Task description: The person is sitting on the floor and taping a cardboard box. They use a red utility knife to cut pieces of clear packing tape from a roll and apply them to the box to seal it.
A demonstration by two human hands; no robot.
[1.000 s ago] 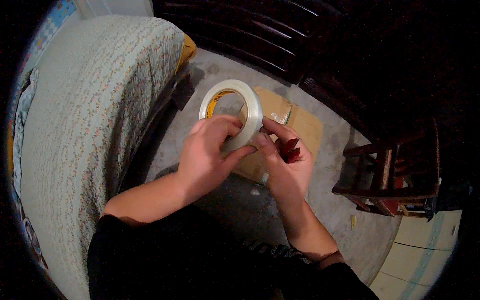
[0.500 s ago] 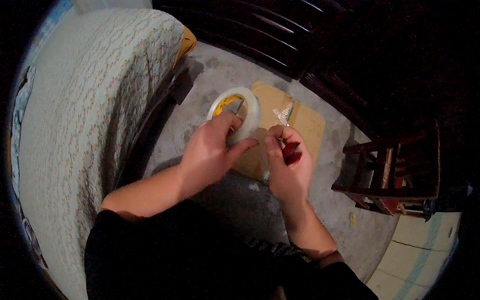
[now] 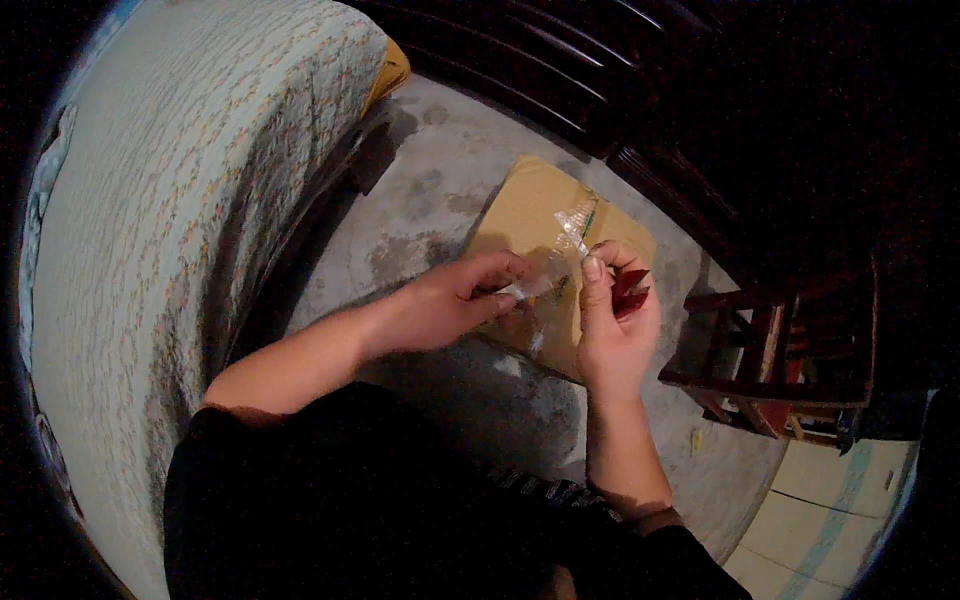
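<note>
My left hand [image 3: 478,290] is closed in a pinch at a blurred, see-through piece of clear tape [image 3: 540,282], which shows between my two hands. Thumb and forefinger of my right hand [image 3: 618,325] are pressed together at its other side. Tucked in the right palm is a dark red thing with two points [image 3: 630,293]; its kind is partly hidden by the fingers. Below both hands lies a brown cardboard box [image 3: 528,195] on the floor, with a shiny crinkled strip of tape on its top. The tape roll cannot be made out.
On the left is a bed with a patterned cover [image 3: 190,200]. A dark wooden chair [image 3: 780,350] stands at the right, and a pale cabinet [image 3: 825,500] with a blue stripe is at the lower right. Dark furniture [image 3: 540,60] lines the far side of the concrete floor [image 3: 430,180].
The clear tape roll at my left hand is no longer visible. My left hand has turned and closed into a pinch; my right hand has shifted a little to the right, still with the red thing.
</note>
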